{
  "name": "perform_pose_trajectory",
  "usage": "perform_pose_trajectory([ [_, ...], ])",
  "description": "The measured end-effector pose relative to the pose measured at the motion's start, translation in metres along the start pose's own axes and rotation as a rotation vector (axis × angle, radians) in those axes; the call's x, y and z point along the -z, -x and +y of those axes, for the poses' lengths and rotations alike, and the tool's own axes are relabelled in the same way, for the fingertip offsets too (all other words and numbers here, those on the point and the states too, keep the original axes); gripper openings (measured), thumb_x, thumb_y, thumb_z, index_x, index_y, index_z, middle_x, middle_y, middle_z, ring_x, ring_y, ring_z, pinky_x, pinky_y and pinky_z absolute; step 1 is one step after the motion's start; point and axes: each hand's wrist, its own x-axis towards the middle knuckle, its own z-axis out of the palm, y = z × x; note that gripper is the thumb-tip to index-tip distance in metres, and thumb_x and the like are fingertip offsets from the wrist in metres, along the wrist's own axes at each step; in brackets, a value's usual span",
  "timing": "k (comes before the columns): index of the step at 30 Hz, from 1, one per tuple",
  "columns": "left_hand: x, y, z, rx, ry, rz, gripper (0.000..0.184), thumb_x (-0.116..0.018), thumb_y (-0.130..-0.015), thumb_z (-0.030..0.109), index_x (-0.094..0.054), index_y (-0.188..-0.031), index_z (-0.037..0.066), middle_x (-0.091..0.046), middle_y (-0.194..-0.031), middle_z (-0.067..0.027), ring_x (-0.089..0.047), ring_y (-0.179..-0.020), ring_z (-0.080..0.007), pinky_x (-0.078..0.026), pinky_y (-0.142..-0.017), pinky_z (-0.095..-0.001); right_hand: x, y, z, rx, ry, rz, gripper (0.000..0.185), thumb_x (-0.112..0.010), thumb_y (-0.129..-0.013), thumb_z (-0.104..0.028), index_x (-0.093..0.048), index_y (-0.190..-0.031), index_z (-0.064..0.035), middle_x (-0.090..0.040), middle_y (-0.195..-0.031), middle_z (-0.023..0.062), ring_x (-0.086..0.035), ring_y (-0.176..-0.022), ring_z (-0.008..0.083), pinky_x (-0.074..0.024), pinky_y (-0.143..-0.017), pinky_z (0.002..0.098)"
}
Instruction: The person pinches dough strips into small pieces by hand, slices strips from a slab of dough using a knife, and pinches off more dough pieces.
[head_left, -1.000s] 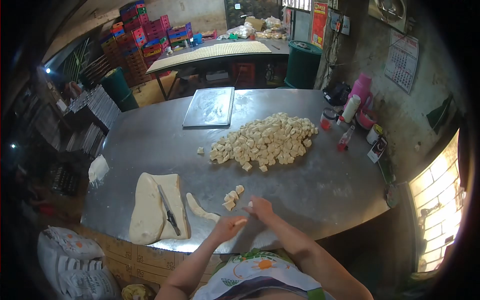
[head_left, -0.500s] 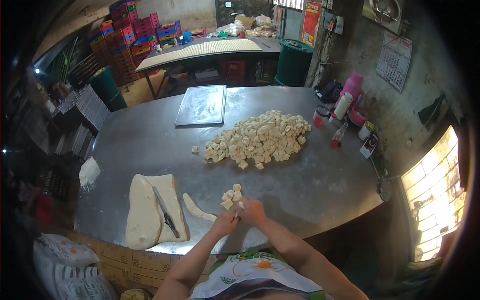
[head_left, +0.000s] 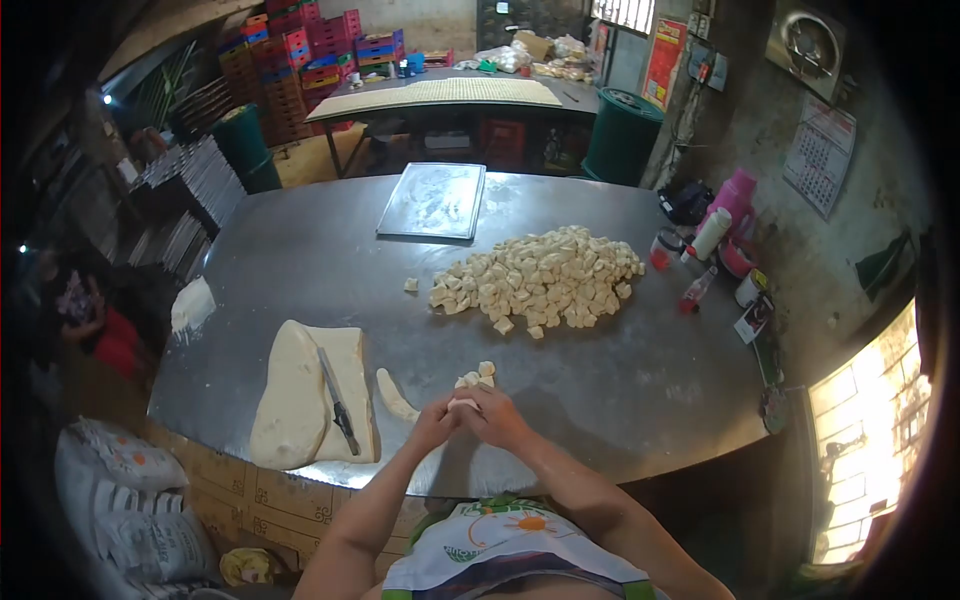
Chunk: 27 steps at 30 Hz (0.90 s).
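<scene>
Dough piece (head_left: 464,403), small and pale, sits between your two hands, on your side of the dough heap (head_left: 540,278) and slightly left of its middle. Your left hand (head_left: 435,421) and right hand (head_left: 494,416) are pressed together around it with fingers curled; you cannot tell from this view how each finger and thumb grips, since the undersides are hidden.

Just past your fingers, between them and the heap, lies a small cluster of cut pieces (head_left: 476,378), partly covered by your hands and standing in the direct way to the heap. Nearer to you and left of the heap, a curved dough strip (head_left: 394,395) lies close to your left hand. Farther left of the heap, you have a folded dough slab (head_left: 290,405) with a black-handled knife (head_left: 340,415) lying on it.

One loose piece (head_left: 411,285) rests just left of the heap. Beyond the heap and to its left is a flat metal tray (head_left: 432,202). Right of the heap, you see a glass bottle (head_left: 698,290), a white flask (head_left: 711,233) and a pink jug (head_left: 736,195).
</scene>
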Motion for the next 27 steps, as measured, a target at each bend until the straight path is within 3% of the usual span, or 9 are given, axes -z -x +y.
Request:
perform_pose_trajectory([
  [3, -0.007, 0.008, -0.006, 0.26, -0.003, -0.241, 0.057, -0.063, -0.085, 0.004, -0.053, -0.14, 0.012, -0.067, -0.112, -0.0155, -0.067, -0.1, -0.0348, -0.053, -0.089, -0.0403, 0.007, -0.001, 0.01, -0.192, 0.252, -0.1, 0.025, -0.071, -0.086, -0.028, -0.064, -0.091, -0.0047, -0.067, -0.093, 0.0149, -0.065, -0.09, 0.037, -0.0509, -0.08, 0.0447],
  [7, 0.01, 0.022, 0.055, -0.16, -0.067, -0.274, 0.059, -0.065, -0.082, 0.004, -0.052, -0.14, 0.012, -0.066, -0.11, -0.0155, -0.067, -0.097, -0.0335, -0.053, -0.085, -0.0398, 0.015, 0.006, 0.059, -0.268, 0.416, -0.096, 0.031, -0.069, -0.087, -0.034, -0.063, -0.095, -0.0055, -0.067, -0.096, 0.0161, -0.065, -0.092, 0.0376, -0.051, -0.079, 0.0459],
  [11, 0.025, 0.006, 0.073, 0.202, -0.039, -0.102, 0.041, -0.067, -0.083, 0.007, -0.065, -0.124, 0.01, -0.069, -0.091, -0.0136, -0.068, -0.087, -0.0323, -0.053, -0.08, -0.0392, -0.001, 0.017, 0.055, -0.045, 0.354, -0.102, 0.038, -0.069, -0.086, -0.04, -0.062, -0.098, -0.0045, -0.066, -0.097, 0.0177, -0.065, -0.095, 0.0383, -0.0506, -0.08, 0.048],
  [14, -0.001, -0.009, 0.048, -0.316, -0.094, 0.426, 0.027, -0.067, -0.085, 0.008, -0.07, -0.111, 0.007, -0.067, -0.077, -0.0118, -0.068, -0.079, -0.0324, -0.053, -0.074, -0.0398, -0.009, 0.001, 0.037, 0.038, 0.228, -0.134, 0.037, -0.071, -0.085, -0.038, -0.061, -0.098, -0.005, -0.066, -0.096, 0.0176, -0.064, -0.095, 0.0378, -0.0506, -0.08, 0.0475],
  [15, -0.002, -0.001, 0.037, -0.303, -0.086, 0.414, 0.027, -0.067, -0.085, 0.008, -0.07, -0.111, 0.007, -0.067, -0.077, -0.0118, -0.068, -0.079, -0.0324, -0.053, -0.074, -0.0398, -0.013, 0.004, 0.03, 0.006, 0.127, -0.182, 0.035, -0.073, -0.084, -0.036, -0.061, -0.098, -0.0062, -0.065, -0.096, 0.0172, -0.064, -0.094, 0.0372, -0.0509, -0.08, 0.0462],
  [18, 0.027, 0.0, 0.009, 0.16, 0.084, -0.091, 0.023, -0.066, -0.087, 0.009, -0.069, -0.11, 0.006, -0.066, -0.076, -0.0114, -0.068, -0.077, -0.0333, -0.053, -0.071, -0.0424, -0.011, 0.001, 0.007, -0.022, 0.088, -0.152, 0.032, -0.074, -0.083, -0.033, -0.062, -0.098, -0.0074, -0.064, -0.096, 0.0168, -0.064, -0.093, 0.0369, -0.0513, -0.078, 0.0449],
  [21, 0.006, 0.0, 0.023, 0.095, -0.139, -0.148, 0.019, -0.066, -0.088, 0.011, -0.069, -0.106, 0.006, -0.066, -0.075, -0.0105, -0.068, -0.075, -0.0306, -0.052, -0.069, -0.0418, -0.008, 0.001, 0.001, -0.065, 0.21, -0.004, 0.031, -0.075, -0.083, -0.031, -0.062, -0.098, -0.0077, -0.065, -0.096, 0.0168, -0.064, -0.091, 0.0374, -0.0515, -0.077, 0.0447],
  [24, 0.016, 0.001, 0.045, -0.016, -0.201, -0.194, 0.019, -0.067, -0.088, 0.012, -0.068, -0.106, 0.006, -0.066, -0.074, -0.0099, -0.067, -0.072, -0.0296, -0.051, -0.068, -0.042, 0.003, -0.001, 0.029, -0.423, 0.52, -0.209, 0.031, -0.076, -0.082, -0.031, -0.062, -0.097, -0.0079, -0.064, -0.096, 0.0168, -0.064, -0.09, 0.0373, -0.0509, -0.076, 0.0455],
  [27, 0.033, -0.003, 0.062, -0.153, -0.088, -0.225, 0.022, -0.068, -0.088, 0.012, -0.067, -0.109, 0.005, -0.065, -0.072, -0.0095, -0.067, -0.07, -0.0303, -0.051, -0.067, -0.0427, -0.007, 0.013, 0.035, -0.35, 0.465, -0.044, 0.031, -0.074, -0.084, -0.034, -0.062, -0.094, -0.0069, -0.065, -0.094, 0.0174, -0.064, -0.087, 0.0393, -0.0514, -0.074, 0.0473],
])
